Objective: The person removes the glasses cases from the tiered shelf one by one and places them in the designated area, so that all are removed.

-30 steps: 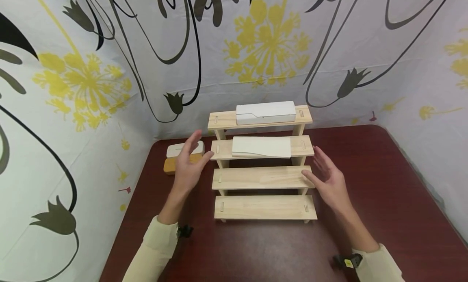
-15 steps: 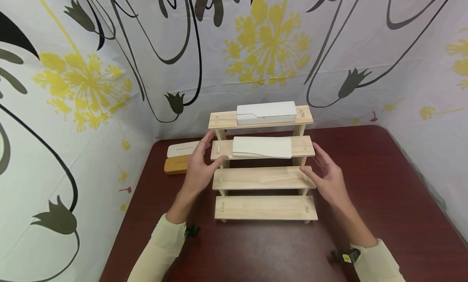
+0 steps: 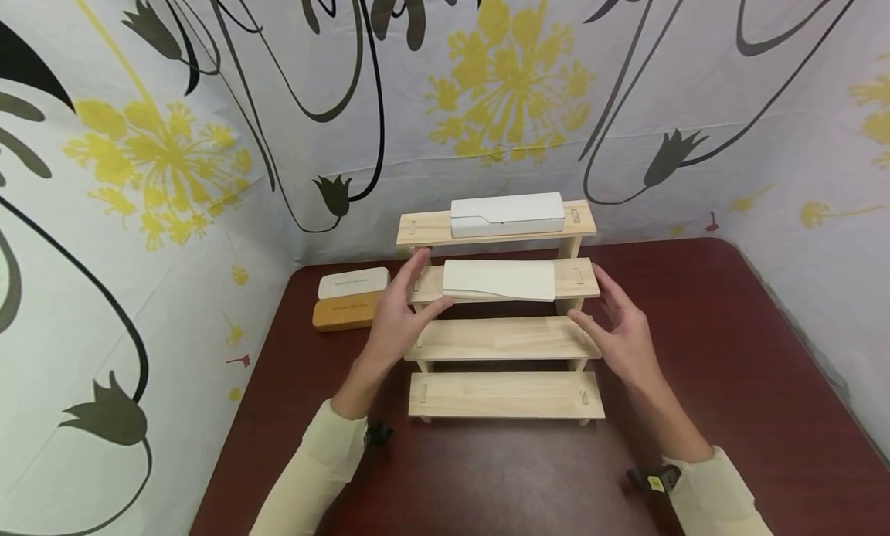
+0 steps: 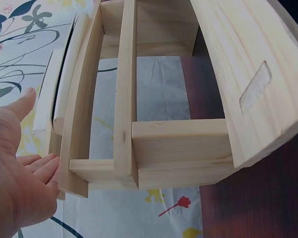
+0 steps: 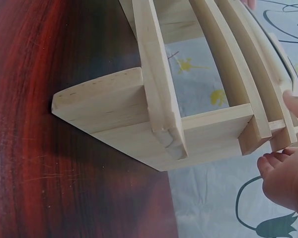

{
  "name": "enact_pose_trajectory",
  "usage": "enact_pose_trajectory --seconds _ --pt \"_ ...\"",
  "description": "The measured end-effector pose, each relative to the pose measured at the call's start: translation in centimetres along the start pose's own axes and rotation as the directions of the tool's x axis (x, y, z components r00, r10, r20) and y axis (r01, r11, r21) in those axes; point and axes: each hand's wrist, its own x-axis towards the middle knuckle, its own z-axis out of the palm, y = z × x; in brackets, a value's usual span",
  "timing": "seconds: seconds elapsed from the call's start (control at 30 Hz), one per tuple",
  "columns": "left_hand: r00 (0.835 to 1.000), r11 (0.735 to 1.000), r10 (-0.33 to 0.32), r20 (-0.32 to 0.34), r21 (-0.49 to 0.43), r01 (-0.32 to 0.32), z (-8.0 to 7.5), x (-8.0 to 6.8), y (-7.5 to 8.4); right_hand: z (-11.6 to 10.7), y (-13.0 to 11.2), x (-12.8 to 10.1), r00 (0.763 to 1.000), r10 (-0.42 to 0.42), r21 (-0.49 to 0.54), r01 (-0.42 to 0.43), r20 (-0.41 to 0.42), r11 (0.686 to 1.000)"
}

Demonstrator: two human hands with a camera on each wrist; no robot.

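A four-tier stepped rack of pale wood (image 3: 504, 395) stands on the table. On its second tier from the top lies a flat off-white folded case (image 3: 498, 279); a longish white case (image 3: 507, 215) sits on the top tier. My left hand (image 3: 399, 327) is at the rack's left side, fingers extended beside the second tier's end and thumb pointing toward the flat case. Opposite it, my right hand (image 3: 626, 343) has its fingertips at that tier's right end and its thumb over the third tier. Both wrist views show fingertips close against the wood, thumbs spread apart from them.
Left of the rack lie a white oblong case (image 3: 353, 283) with small print and an orange one (image 3: 348, 310) in front of it. The dark red-brown table (image 3: 514, 474) ends at a white cloth backdrop (image 3: 389, 134) with yellow and grey flowers.
My left hand has moved right, from beside the rack to over the left end of the second tier. My right hand has shifted slightly left. Rack and cases stay put.
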Motion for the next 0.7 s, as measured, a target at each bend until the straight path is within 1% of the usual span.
enact_pose_trajectory --seconds 0.07,0.23,0.47,0.6,0.7 --pt "1.000 1.000 0.000 0.003 0.025 0.000 0.2 0.1 -0.1 0.1 0.0 0.1 1.000 -0.001 -0.006 0.001 -0.003 1.000" --pt "1.000 0.993 0.006 0.001 0.122 -0.006 0.6 0.5 -0.2 0.3 -0.1 0.5 1.000 -0.002 -0.018 0.002 -0.009 1.000" --pt "0.999 0.965 0.037 0.015 0.259 -0.039 1.2 0.9 0.1 0.5 -0.1 0.9 1.000 -0.007 -0.010 0.007 -0.023 1.000" --pt "0.999 0.956 0.036 0.035 0.291 -0.045 1.5 1.0 0.3 0.5 0.0 1.2 1.000 -0.008 -0.022 0.007 -0.026 1.000" --pt "0.998 0.952 0.012 0.056 0.305 -0.029 1.6 1.1 0.5 0.6 0.0 1.4 1.000 -0.011 -0.037 0.010 -0.027 0.999"
